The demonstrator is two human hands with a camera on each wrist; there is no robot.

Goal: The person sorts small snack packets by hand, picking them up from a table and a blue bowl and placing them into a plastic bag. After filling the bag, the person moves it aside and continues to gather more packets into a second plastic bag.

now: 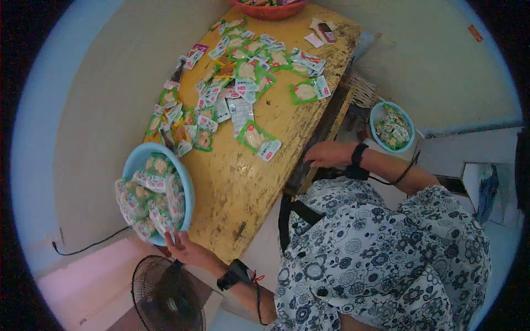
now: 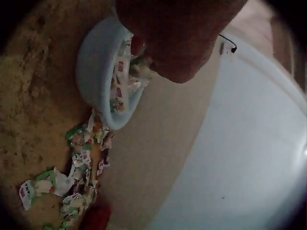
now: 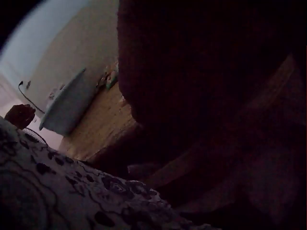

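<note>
A light blue basin (image 1: 189,187) full of sealed food packets (image 1: 157,179) stands at the table's near left end. My left hand (image 1: 190,251) reaches to its lower rim, fingers extended over the rim and the nearest packets. In the left wrist view the hand (image 2: 177,43) covers part of the basin (image 2: 96,67), and whether it pinches a packet is hidden. My right hand (image 1: 331,154) is beside the table's right edge, fingers loosely bent, with nothing visible in it. The right wrist view shows that hand (image 3: 192,62) only as a dark shape.
Green-and-white packets (image 1: 245,69) lie scattered over the yellow table (image 1: 232,187). A red basin (image 1: 270,11) and a phone-like object (image 1: 327,33) are at its far end. Another blue basin of packets (image 1: 392,129) stands low at right. A black fan (image 1: 168,298) is below my left hand.
</note>
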